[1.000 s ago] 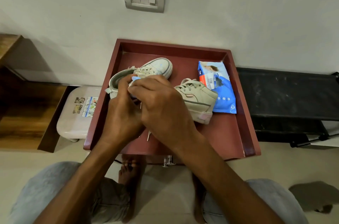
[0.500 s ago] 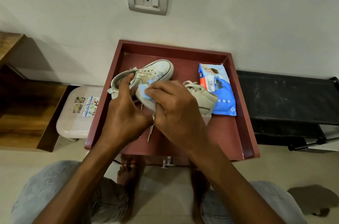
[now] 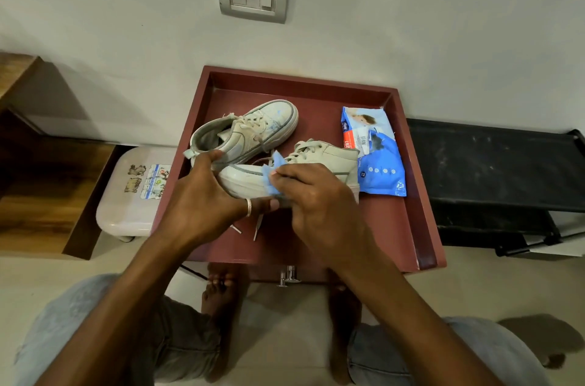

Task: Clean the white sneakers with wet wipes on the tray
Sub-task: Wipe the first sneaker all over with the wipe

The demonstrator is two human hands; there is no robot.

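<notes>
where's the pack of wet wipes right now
The pack of wet wipes lies flat at the right side of the tray, just beyond the nearer sneaker's heel.

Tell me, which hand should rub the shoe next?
The right hand, I think. It already pinches the blue wipe against the side of the near sneaker. The left hand grips that sneaker's other end, steadying it, so it has no free fingers for wiping.

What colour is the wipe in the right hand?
Light blue; the wipe, pinched by the right hand, shows best in the head view.
</notes>
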